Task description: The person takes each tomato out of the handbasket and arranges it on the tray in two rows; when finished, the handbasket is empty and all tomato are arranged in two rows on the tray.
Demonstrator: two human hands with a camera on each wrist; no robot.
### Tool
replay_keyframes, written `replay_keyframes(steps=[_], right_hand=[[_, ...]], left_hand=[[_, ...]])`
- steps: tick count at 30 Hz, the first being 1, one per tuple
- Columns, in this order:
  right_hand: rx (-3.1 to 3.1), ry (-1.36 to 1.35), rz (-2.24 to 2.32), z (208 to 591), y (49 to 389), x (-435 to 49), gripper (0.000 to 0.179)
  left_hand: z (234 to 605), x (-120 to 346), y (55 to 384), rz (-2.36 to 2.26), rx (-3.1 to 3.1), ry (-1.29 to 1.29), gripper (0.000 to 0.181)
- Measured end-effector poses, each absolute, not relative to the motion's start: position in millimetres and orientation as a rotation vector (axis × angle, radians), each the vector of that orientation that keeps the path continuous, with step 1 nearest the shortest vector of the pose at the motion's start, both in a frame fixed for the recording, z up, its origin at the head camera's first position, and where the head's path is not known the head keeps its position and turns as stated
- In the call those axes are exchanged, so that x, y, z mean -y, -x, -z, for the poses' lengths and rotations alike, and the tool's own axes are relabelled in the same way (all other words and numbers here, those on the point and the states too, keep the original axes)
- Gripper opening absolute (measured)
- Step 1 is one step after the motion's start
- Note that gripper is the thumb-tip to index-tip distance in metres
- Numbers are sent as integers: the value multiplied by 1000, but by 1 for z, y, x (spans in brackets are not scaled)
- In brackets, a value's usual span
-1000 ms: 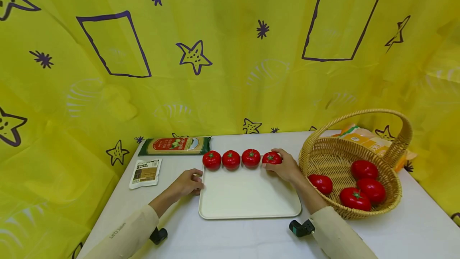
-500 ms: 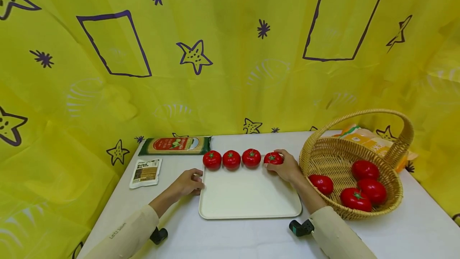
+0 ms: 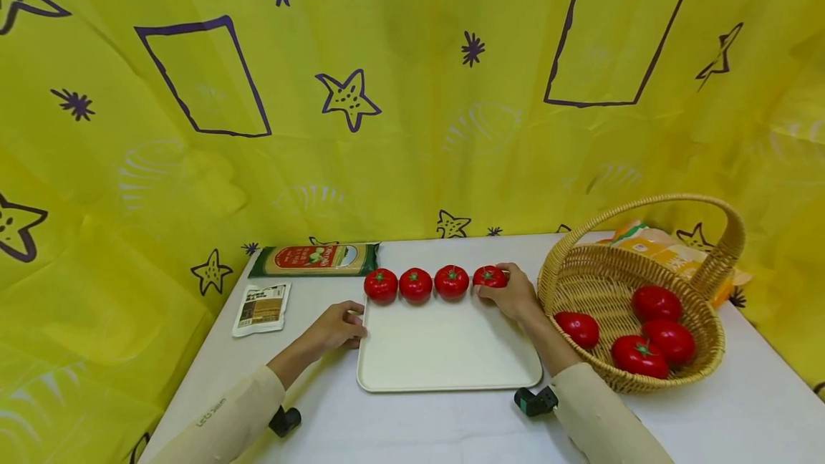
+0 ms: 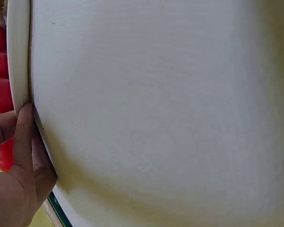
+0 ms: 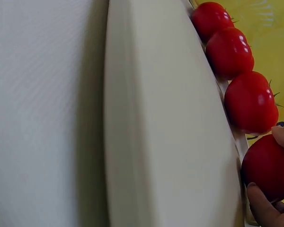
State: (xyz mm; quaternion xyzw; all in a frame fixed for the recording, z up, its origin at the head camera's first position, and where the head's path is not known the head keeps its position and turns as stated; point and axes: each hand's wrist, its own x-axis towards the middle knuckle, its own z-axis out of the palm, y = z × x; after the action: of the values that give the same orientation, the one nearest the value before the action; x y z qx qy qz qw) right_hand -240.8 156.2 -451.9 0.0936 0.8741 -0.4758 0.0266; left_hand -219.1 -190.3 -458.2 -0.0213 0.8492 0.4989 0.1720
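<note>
currently, over my feed, i have the right hand clamped round a tomato at the far right of the pale tray, beside three more tomatoes in a row; the left hand pinches the tray's left rim.

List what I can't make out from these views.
Held tomato: head view, partly behind the right hand.
Orange bag: head view, partly behind the basket.
Small print on white packet: head view, too small.
Left hand: left wrist view, cut off at left edge.
</note>
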Motion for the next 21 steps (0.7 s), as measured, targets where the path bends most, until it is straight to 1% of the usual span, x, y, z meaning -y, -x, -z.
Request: replay_keyframes(steps=[21], right_hand=[[-2707,-335,1466,452,245,-156,74]], left_hand=[[457,190,219,-1407,-2419,72,47]])
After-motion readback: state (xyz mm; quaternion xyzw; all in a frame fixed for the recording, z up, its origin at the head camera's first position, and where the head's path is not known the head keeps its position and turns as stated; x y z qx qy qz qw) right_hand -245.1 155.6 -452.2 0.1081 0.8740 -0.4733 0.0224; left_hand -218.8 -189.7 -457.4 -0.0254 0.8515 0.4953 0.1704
